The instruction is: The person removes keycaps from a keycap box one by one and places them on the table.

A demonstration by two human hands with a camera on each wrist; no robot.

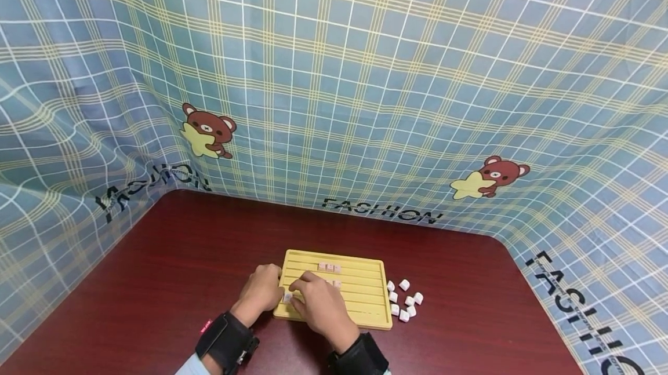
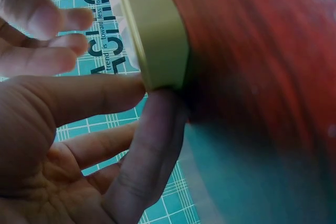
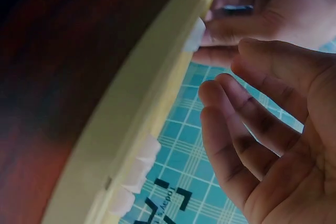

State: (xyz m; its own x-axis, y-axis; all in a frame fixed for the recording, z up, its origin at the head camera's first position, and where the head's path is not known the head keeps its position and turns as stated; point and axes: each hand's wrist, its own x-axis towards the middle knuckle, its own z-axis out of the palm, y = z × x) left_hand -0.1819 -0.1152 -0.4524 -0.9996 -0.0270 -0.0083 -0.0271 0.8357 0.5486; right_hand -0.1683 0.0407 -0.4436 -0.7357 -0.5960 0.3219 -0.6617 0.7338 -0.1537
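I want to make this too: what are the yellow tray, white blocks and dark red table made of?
The tray looks like matte plastic: smooth and evenly yellow. The blocks could be plastic too, smooth with rounded corners, though I'm unsure. The table has streaks like wood grain and a soft shine, so perhaps varnished wood or an imitation.

Blue plaid fabric (image 1: 334, 73) with yellow and white lines on three sides; printed brown bears (image 1: 215, 123) hugging yellow stars (image 1: 200, 142), black "FASHION" lettering (image 1: 382, 211); dark-red wood-grain tabletop (image 1: 209, 236), rounded at far corners.
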